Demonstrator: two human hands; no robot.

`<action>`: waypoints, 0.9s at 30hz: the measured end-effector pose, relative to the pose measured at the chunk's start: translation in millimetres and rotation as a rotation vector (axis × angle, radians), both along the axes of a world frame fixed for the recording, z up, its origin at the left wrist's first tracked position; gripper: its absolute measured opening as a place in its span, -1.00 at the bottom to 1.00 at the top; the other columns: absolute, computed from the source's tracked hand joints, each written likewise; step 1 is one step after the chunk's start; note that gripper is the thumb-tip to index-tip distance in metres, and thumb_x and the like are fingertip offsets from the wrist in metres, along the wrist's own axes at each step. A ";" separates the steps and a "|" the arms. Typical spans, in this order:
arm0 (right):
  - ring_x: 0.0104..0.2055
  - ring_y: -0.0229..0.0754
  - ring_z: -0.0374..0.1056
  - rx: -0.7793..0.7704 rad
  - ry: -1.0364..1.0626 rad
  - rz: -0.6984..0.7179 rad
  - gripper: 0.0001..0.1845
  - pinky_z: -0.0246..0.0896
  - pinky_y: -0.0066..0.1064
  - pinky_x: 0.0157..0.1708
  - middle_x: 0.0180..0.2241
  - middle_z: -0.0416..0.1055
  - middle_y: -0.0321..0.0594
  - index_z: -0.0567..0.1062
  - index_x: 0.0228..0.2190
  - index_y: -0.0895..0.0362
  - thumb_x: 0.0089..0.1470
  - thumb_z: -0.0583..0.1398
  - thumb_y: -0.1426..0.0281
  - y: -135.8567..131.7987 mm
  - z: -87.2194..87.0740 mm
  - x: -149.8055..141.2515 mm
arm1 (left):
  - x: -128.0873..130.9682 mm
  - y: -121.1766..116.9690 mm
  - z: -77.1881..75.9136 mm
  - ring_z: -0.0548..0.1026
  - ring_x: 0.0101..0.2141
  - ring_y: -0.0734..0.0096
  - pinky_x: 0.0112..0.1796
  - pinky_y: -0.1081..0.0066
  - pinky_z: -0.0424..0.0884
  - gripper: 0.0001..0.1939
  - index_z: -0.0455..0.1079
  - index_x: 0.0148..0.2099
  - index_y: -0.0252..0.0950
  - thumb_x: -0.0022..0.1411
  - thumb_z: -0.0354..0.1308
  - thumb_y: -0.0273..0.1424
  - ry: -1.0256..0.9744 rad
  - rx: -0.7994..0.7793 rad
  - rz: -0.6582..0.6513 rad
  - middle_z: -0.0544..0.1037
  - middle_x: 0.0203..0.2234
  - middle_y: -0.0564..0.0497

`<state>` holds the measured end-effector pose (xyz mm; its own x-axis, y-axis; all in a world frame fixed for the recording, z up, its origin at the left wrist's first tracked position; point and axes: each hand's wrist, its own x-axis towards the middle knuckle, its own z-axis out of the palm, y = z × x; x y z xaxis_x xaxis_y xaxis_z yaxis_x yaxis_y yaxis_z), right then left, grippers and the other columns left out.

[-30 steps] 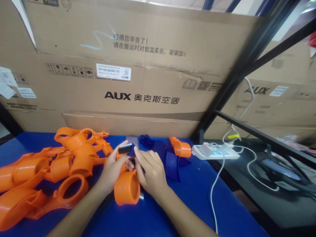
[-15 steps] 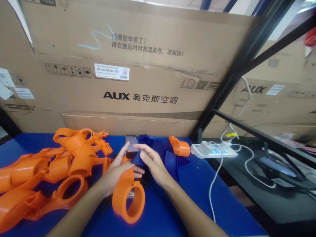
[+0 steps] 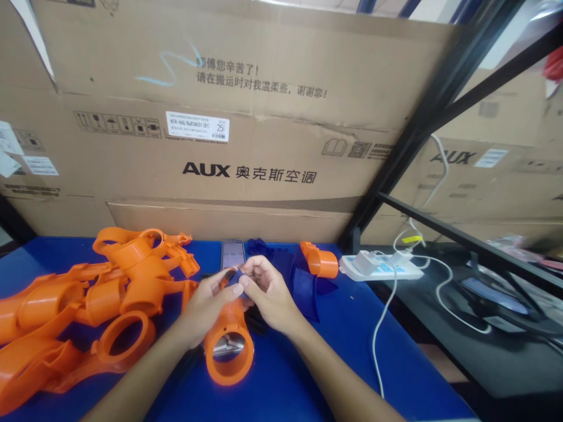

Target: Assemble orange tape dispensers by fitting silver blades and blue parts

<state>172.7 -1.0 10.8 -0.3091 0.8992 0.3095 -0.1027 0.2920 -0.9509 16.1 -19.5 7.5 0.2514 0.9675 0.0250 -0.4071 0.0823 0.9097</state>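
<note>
My left hand (image 3: 211,299) is closed around the narrow end of an orange plastic part (image 3: 229,357), whose wide ring hangs toward me. Between both hands sits a small dark blue plastic piece (image 3: 236,276) at the top of that orange part. My right hand (image 3: 268,293) pinches this blue piece, with thumb and fingers bent around it. The fingers hide most of the blue piece and the place where it meets the orange part. Through the ring a shiny metal object shows, too covered to name.
Orange plastic parts (image 3: 141,269) lie piled on the left of the blue table (image 3: 343,363). Behind my hands are a phone (image 3: 233,253) and several dark blue pieces (image 3: 305,290). Another orange part (image 3: 323,264) and a white power strip (image 3: 382,267) with cables sit at right. Cardboard stands behind.
Both hands have drawn together and closed on the blue piece. The orange part has turned, its ring now facing me more squarely and slightly higher.
</note>
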 end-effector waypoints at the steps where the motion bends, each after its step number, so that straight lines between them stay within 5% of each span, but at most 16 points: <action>1: -0.36 -0.21 0.41 0.016 -0.029 -0.007 -0.64 0.39 -0.44 -0.51 -0.24 0.48 -0.21 0.39 -0.12 0.04 0.22 0.28 0.08 1.1 0.7 1.2 | 0.2 -0.5 -0.6 0.60 0.00 -0.01 -0.07 0.22 0.59 -0.52 0.54 0.12 -0.29 0.18 0.43 -0.28 -0.003 -0.007 0.004 0.61 0.07 -0.22; 4: -0.27 -0.15 0.47 0.103 -0.186 -0.116 -0.64 0.44 -0.32 -0.31 -0.21 0.53 -0.17 0.44 -0.08 0.07 0.36 0.10 0.06 9.3 4.5 12.8 | -0.8 -1.7 -1.7 0.64 -0.09 0.03 -0.12 0.22 0.59 -0.45 0.46 0.20 -0.30 0.21 0.39 -0.24 -0.020 -0.072 0.042 0.63 0.03 -0.26; 9: -0.07 0.12 0.42 0.367 -0.865 -0.823 -0.59 0.27 -0.05 0.01 -0.18 0.55 -0.03 0.46 0.05 0.15 0.31 0.15 0.15 33.3 10.1 56.5 | -10.9 2.4 4.3 0.66 -0.21 0.07 -0.23 0.21 0.59 -0.44 0.38 0.24 -0.32 0.34 0.19 -0.09 -0.187 -0.246 0.045 0.65 -0.02 -0.31; 11: 0.00 0.21 0.38 0.365 -1.101 -0.930 -0.53 0.23 -0.03 0.01 -0.09 0.54 0.12 0.44 0.11 0.23 0.30 0.17 0.20 41.2 8.0 71.0 | -15.6 5.5 7.5 0.66 -0.28 0.09 -0.27 0.21 0.59 -0.45 0.37 0.22 -0.33 0.36 0.15 -0.08 -0.279 -0.286 0.021 0.65 -0.02 -0.33; 17: 0.04 0.27 0.36 0.325 -1.364 -0.898 -0.61 0.17 -0.07 -0.05 -0.09 0.57 0.11 0.47 0.08 0.19 0.27 0.18 0.29 51.9 -5.8 78.0 | -20.0 11.1 8.2 0.63 -0.35 0.24 -0.29 0.32 0.56 -0.49 0.37 0.21 -0.42 0.36 0.15 -0.17 -0.419 -0.303 0.045 0.62 -0.01 -0.34; 27: -0.10 0.14 0.41 0.435 -1.101 -0.924 -0.73 0.21 -0.13 -0.10 -0.18 0.57 0.05 0.56 -0.09 0.17 0.22 0.15 0.41 59.5 -8.8 80.2 | -21.2 9.1 2.5 0.65 -0.26 0.09 -0.22 0.19 0.56 -0.41 0.31 0.21 -0.34 0.31 0.21 -0.06 -0.381 -0.308 -0.049 0.60 0.04 -0.32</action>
